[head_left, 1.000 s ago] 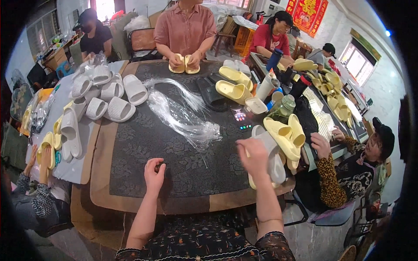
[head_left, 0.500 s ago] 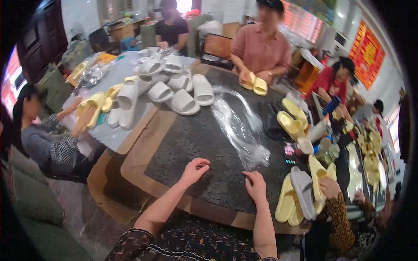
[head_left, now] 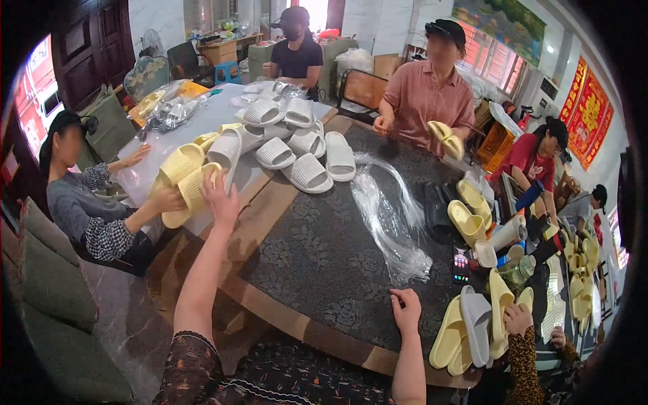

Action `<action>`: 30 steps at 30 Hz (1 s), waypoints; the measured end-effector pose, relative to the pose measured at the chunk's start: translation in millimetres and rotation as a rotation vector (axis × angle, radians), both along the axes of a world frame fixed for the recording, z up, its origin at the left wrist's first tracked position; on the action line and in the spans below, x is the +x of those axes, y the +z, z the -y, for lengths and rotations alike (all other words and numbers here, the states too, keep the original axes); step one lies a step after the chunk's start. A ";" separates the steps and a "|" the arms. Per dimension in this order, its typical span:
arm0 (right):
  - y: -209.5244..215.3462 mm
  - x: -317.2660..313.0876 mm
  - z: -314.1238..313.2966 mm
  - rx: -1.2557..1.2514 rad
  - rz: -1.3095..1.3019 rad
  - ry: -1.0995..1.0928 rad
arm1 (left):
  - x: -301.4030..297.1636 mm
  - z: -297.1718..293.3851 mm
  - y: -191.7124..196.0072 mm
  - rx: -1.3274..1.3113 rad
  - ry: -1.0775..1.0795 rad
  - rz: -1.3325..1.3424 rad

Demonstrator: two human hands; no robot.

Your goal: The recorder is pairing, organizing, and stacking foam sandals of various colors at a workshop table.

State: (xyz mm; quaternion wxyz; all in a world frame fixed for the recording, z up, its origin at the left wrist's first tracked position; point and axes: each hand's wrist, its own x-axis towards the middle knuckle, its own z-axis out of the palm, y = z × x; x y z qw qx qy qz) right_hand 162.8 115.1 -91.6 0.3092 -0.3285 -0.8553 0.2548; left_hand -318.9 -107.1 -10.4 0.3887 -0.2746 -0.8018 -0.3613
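My left hand (head_left: 221,197) reaches out to the left, fingers spread, touching or just over the edge of a pair of pale yellow slippers (head_left: 192,189). A co-worker's hand (head_left: 166,200) at the left holds these same slippers. Just beyond lies a heap of ribbed white slippers (head_left: 310,174) and more yellow ones. My right hand (head_left: 406,310) hovers low over the near side of the dark tabletop (head_left: 317,270), fingers loosely bent and apart, with nothing visible in it. Farther ahead on that table lie clear plastic bags (head_left: 388,223).
Right of my right hand stand yellow slippers (head_left: 448,337) and a grey slipper (head_left: 476,324), beside another person's hand (head_left: 518,318). A phone (head_left: 461,264), a jar (head_left: 518,270) and bottles crowd the right side. Across the table a person in pink (head_left: 432,101) holds yellow slippers (head_left: 446,140).
My left hand has swung from mid-table out left to the slippers. The left co-worker has lifted that yellow pair toward me. The person in pink has raised their slippers and parted their hands.
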 end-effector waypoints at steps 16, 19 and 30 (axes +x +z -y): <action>-3.4 0.9 -3.3 0.045 -0.056 0.033 | 8.9 89.0 18.5 -0.446 -0.090 0.184; -5.0 3.2 -3.5 0.045 -0.083 0.019 | 28.7 69.4 23.1 -0.551 -0.236 0.291; -1.4 7.2 2.7 0.005 -0.051 0.016 | -30.5 37.1 -23.7 -0.415 -0.232 0.487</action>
